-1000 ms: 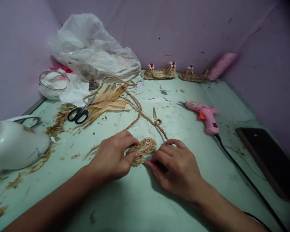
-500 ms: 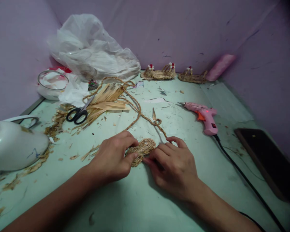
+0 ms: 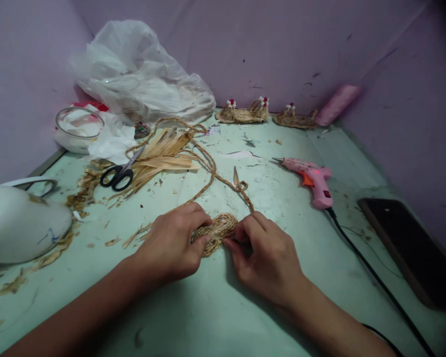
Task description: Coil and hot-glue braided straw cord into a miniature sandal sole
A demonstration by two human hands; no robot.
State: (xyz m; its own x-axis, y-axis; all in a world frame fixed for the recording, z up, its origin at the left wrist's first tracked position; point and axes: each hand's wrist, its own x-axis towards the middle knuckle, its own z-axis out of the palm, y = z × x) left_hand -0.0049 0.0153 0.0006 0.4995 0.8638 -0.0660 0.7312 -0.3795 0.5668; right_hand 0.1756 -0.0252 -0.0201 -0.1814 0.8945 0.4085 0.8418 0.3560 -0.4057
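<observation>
Pinching the braided straw coil (image 3: 218, 228) on the table (image 3: 215, 312) between both hands: left hand (image 3: 173, 245) clamps its near-left end, right hand (image 3: 269, 258) its right edge. Long axis runs near-left to far-right; both equally close.

Tan oval coil of braided straw (image 3: 217, 229) lies nearly flat, its braid (image 3: 212, 174) trailing away.

both hands (image 3: 171, 245) pinching straw coil (image 3: 215, 231), green table (image 3: 215, 307)
</observation>
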